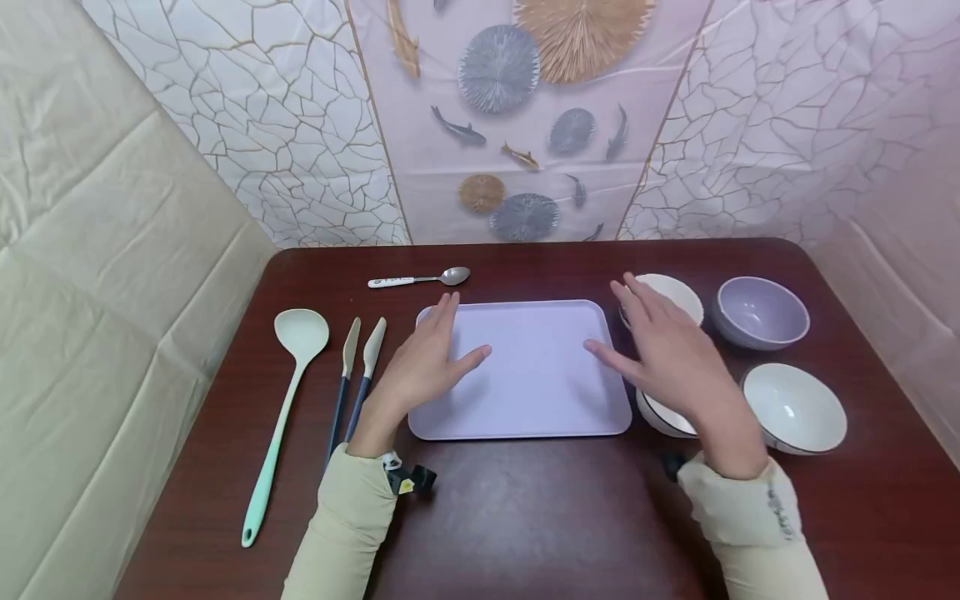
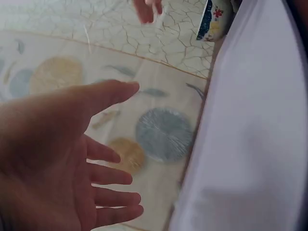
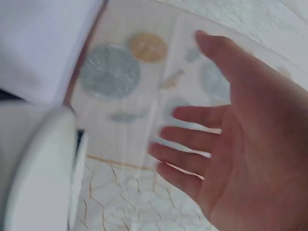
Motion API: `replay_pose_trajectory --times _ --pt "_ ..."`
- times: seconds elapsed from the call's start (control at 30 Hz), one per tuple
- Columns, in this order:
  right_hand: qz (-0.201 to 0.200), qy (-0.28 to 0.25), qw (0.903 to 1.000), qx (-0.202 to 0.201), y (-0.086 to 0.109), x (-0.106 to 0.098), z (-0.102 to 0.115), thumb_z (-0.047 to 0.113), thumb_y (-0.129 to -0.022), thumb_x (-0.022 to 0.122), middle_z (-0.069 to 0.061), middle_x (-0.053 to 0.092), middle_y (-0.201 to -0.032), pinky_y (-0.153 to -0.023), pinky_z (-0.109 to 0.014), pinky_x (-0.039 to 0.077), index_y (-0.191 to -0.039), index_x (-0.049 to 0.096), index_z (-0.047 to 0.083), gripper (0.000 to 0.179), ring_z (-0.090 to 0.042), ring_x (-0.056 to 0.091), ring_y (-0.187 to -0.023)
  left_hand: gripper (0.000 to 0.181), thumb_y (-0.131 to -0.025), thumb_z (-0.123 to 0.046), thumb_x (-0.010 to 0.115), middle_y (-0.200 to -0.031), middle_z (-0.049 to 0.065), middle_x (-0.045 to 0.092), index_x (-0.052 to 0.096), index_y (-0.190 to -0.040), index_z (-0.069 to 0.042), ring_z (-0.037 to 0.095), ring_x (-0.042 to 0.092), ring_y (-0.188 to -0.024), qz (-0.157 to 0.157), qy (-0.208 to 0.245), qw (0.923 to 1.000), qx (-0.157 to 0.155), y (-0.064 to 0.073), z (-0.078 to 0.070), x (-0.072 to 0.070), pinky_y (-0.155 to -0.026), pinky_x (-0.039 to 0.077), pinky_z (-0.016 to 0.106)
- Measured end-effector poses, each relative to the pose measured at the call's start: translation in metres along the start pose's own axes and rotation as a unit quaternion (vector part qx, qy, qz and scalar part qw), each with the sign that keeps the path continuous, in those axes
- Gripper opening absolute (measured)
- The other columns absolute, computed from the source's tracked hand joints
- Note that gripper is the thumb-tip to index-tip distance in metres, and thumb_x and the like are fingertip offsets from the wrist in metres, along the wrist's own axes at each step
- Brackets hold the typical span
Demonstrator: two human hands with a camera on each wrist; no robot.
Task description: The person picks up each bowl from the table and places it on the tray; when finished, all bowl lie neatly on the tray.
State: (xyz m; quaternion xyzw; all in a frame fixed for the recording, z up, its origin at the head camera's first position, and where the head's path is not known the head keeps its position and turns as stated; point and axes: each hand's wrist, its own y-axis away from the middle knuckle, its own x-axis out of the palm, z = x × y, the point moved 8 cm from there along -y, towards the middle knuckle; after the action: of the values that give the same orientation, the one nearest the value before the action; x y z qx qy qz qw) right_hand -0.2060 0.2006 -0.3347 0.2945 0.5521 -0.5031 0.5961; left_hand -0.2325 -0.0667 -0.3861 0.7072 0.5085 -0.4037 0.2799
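Note:
Both hands hang over the two ends of a pale lilac tray (image 1: 532,375), palms facing each other. My left hand (image 1: 423,358) covers the tray's left edge in the head view, its fingers straight and thumb pointing inward. Over the right edge is my right hand (image 1: 667,354), fingers extended and thumb apart. In the left wrist view the left hand (image 2: 62,154) holds nothing; the right wrist view shows the right hand (image 3: 240,134) bare as well. Beneath the right hand, a white bowl (image 1: 671,296) and another white bowl (image 1: 663,417) are partly hidden.
A purple bowl (image 1: 761,312) and a white bowl (image 1: 795,408) stand at the right. On the left lie a ladle (image 1: 281,425) with a mint handle and two blue-handled knives (image 1: 348,354) (image 1: 372,346). A spoon (image 1: 453,276) lies behind the tray on the dark table (image 1: 517,517).

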Motion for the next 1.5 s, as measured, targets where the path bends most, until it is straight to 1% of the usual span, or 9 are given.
replay_pose_trajectory --times 0.2,0.4,0.53,0.73,0.8,0.9,0.97,1.33,1.5 --pt "0.028 -0.06 0.997 0.039 0.034 -0.022 -0.034 0.055 -0.092 0.061 -0.017 0.051 -0.139 -0.098 -0.055 0.036 -0.143 0.046 0.006 0.073 -0.037 0.047 -0.126 0.084 -0.096 -0.044 0.06 -0.156 0.019 0.027 0.02 -0.154 0.001 0.029 0.027 -0.143 -0.002 0.077 0.9956 -0.054 0.021 0.038 0.012 -0.112 0.026 0.046" --pt "-0.019 -0.098 0.9914 0.085 0.079 -0.041 -0.088 0.039 -0.091 0.069 -0.013 0.059 -0.131 -0.091 -0.053 0.035 -0.137 0.056 0.013 0.054 -0.038 0.054 -0.115 0.085 -0.096 -0.045 0.06 -0.155 0.02 0.027 0.019 -0.154 0.001 0.03 0.031 -0.141 0.008 0.108 0.9893 -0.097 0.05 0.066 0.026 -0.109 0.03 0.049" --pt "-0.057 -0.11 0.9806 0.152 0.109 -0.046 -0.133 0.035 -0.092 0.069 -0.021 0.052 -0.137 -0.105 -0.051 0.027 -0.145 0.048 0.011 0.062 -0.045 0.044 -0.125 0.087 -0.096 -0.049 0.058 -0.158 0.019 0.022 0.016 -0.156 -0.002 0.031 0.025 -0.143 0.009 0.132 0.9858 -0.104 0.064 0.074 0.032 -0.11 0.027 0.051" --pt "-0.039 -0.153 0.9604 0.23 0.143 -0.029 -0.189 0.036 -0.096 0.063 -0.03 0.032 -0.149 -0.11 -0.058 0.015 -0.156 0.022 0.007 0.078 -0.051 0.029 -0.134 0.099 -0.091 -0.056 0.062 -0.162 0.015 0.012 0.007 -0.158 -0.006 0.029 0.015 -0.146 0.019 0.155 0.9831 -0.096 0.075 0.077 0.04 -0.112 0.022 0.053" --pt "-0.03 -0.181 0.9551 0.233 0.151 -0.02 -0.2 0.034 -0.097 0.062 -0.031 0.029 -0.15 -0.111 -0.038 0.024 -0.156 0.019 0.006 0.078 -0.03 0.035 -0.137 0.106 -0.087 -0.059 0.064 -0.162 0.014 0.008 0.005 -0.158 -0.007 0.028 0.012 -0.147 0.02 0.158 0.9832 -0.089 0.077 0.077 0.042 -0.112 0.021 0.053" --pt "-0.019 -0.219 0.9487 0.227 0.162 -0.007 -0.209 0.029 -0.098 0.061 -0.032 0.027 -0.151 -0.092 -0.009 0.031 -0.157 0.019 0.006 0.076 0.002 0.04 -0.123 0.116 -0.081 -0.064 0.069 -0.163 0.013 0.004 0.002 -0.158 -0.01 0.026 0.009 -0.147 0.022 0.162 0.9832 -0.081 0.079 0.076 0.045 -0.112 0.021 0.053" --pt "-0.015 -0.241 0.9454 0.219 0.168 0.001 -0.212 0.025 -0.098 0.062 -0.033 0.029 -0.148 -0.075 -0.001 0.03 -0.157 0.018 0.007 0.076 0.016 0.037 -0.106 0.121 -0.077 -0.066 0.072 -0.163 0.012 0.002 0.0 -0.158 -0.011 0.027 0.007 -0.147 0.025 0.162 0.9837 -0.074 0.079 0.075 0.046 -0.111 0.021 0.055" --pt "-0.031 -0.287 0.94 0.182 0.188 0.022 -0.207 0.004 -0.083 0.077 -0.012 0.025 -0.146 -0.089 -0.001 0.014 -0.158 0.014 0.02 0.099 0.009 0.024 -0.121 0.131 -0.069 -0.049 0.087 -0.163 0.011 0.001 -0.001 -0.158 -0.009 0.025 0.003 -0.148 0.03 0.163 0.9856 -0.035 0.079 0.067 0.047 -0.111 0.021 0.054" --pt "-0.049 -0.296 0.9382 0.173 0.186 0.025 -0.206 -0.003 -0.072 0.083 0.001 0.031 -0.139 -0.091 -0.004 0.017 -0.157 0.016 0.022 0.111 0.005 0.029 -0.119 0.128 -0.07 -0.047 0.087 -0.163 0.011 0.003 0.002 -0.158 -0.01 0.025 0.006 -0.148 0.026 0.155 0.9866 -0.042 0.078 0.071 0.048 -0.111 0.023 0.055"
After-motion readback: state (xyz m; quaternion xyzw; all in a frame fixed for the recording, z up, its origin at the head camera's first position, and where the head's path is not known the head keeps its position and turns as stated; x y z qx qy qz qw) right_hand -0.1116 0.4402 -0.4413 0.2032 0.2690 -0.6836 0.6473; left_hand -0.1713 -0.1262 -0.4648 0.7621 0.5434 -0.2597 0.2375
